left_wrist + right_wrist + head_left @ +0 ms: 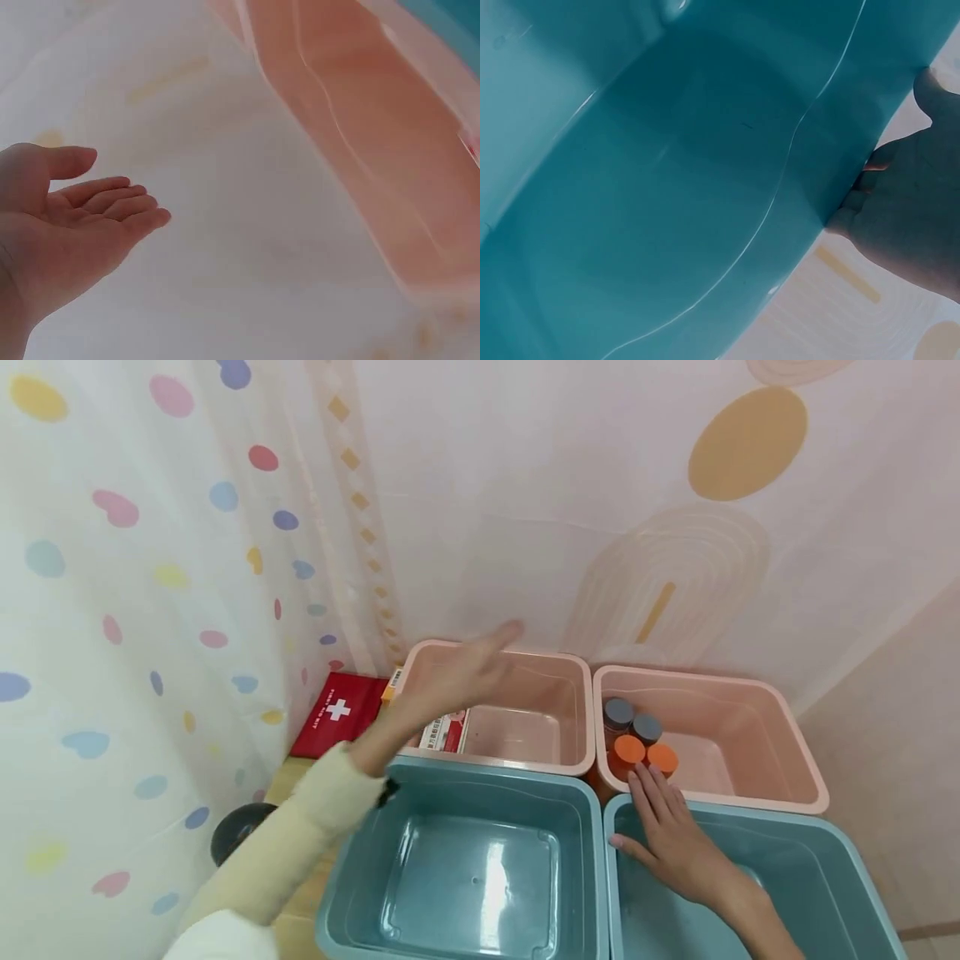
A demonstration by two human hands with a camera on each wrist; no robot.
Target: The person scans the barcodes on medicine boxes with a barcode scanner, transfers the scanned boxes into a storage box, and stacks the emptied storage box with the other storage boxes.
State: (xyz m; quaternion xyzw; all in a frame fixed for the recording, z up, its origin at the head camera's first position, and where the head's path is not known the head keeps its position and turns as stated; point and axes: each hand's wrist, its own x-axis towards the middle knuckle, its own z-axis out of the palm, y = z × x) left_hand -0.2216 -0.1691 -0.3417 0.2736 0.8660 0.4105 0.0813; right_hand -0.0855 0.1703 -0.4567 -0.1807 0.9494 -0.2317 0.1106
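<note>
My left hand (457,677), slightly blurred, is raised over the left pink bin (588,718) near the patterned curtain. In the left wrist view its palm is bare and the fingers are loosely extended, holding nothing. A white and red box (453,732) lies in that bin, partly behind my forearm. My right hand (678,847) reaches over the right blue bin (817,835), its fingertips beside the orange-capped bottles (628,750) in the right pink bin (780,743). Whether they touch the caps or the rim, I cannot tell. Two grey-capped bottles (618,713) stand just behind.
A red first aid kit pouch (330,718) lies left of the bins, with a small orange and white box (392,683) beside it. The left blue bin (465,877) stands in front. A dark round object (240,831) sits by my left sleeve. Curtains hang behind.
</note>
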